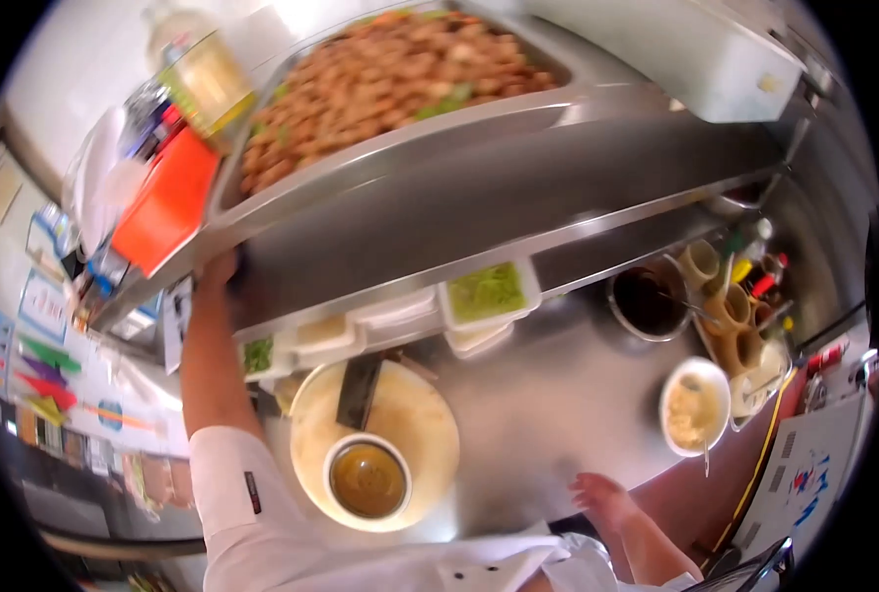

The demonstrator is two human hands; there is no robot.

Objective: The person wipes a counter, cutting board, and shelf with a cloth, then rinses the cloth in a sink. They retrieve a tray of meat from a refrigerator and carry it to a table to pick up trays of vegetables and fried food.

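My left arm reaches up and to the left, and my left hand (219, 266) is at the lower shelf's left end, by a dark thing. Its fingers are hidden there, so any hold is out of sight. My right hand (605, 500) is over the counter's front edge, slightly blurred, fingers apart and holding nothing. Between my arms lies a round cutting board (430, 434), with a cleaver (359, 390) on its far part and a metal bowl (367, 478) of yellowish liquid on its near part. Right of them stands a white bowl (694, 409) of pale yellow food with a utensil.
Above, a large tray (400, 148) of brown cubed food sits on the steel shelf (518, 163), beside an orange container (168, 202) and an oil bottle (203, 74). Behind the board are tubs of greens (489, 293). A pot of dark sauce (647, 301) stands near bamboo-like holders (735, 311).
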